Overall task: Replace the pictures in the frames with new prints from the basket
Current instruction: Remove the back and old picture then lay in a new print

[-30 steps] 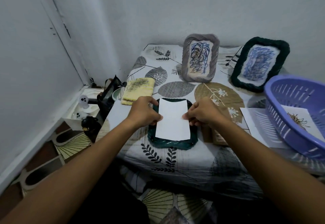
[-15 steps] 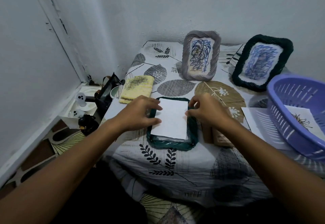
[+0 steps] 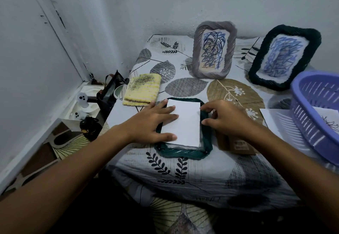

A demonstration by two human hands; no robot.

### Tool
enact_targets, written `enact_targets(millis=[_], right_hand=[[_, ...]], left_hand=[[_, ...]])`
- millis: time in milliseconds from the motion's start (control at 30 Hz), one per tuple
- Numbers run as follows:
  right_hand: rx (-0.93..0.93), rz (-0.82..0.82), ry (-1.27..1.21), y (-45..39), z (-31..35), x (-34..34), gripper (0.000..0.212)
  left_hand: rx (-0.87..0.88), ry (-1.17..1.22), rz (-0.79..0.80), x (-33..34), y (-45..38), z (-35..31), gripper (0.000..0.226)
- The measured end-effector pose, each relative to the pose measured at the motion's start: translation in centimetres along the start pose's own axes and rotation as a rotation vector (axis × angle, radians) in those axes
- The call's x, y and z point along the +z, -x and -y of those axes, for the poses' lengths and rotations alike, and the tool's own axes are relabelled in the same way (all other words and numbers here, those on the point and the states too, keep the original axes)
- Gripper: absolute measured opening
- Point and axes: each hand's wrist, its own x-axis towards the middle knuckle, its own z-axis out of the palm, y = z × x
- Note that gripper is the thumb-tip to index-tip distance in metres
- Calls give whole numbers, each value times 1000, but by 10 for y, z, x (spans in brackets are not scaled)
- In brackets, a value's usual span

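Observation:
A dark green frame lies face down on the table in front of me. A white print, blank side up, sits in its back opening. My left hand lies flat with straight fingers pressing the print's left half. My right hand hovers over the frame's right edge with fingers bent, fingertips touching the print's right border. A grey woven frame and a dark green woven frame stand against the wall, each with a blue scribbled picture. The purple basket at right holds a print.
A yellow folded cloth lies left of the frame. A brown cardboard backing sits under my right wrist. White paper lies beside the basket. Small objects and a black bag crowd the floor corner at left.
The print was held by both hands above the frame; it now lies in the frame. My left hand flattened onto it and my right hand shifted to the right edge.

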Motion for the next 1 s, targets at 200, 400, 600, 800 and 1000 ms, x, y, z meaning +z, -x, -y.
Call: enact_targets(millis=[200,400,600,800,1000], right_hand=[[-2,6,-21,-2,0,2,39],[-11,20,24,1,1,3,47],[-79,174,95,5,4,-2,63],[-92,240,145,7,5,-1,78],[-91,244,160,7,-1,3,90]], left_hand=[[-2,43,-40,2,0,-3,88],[-1,77,-64,4,0,-8,89],[-21,60,-66,2,1,-12,92],[-32,40,-65,-1,1,-15,92],[-40,43,-50,-3,0,-15,93]])
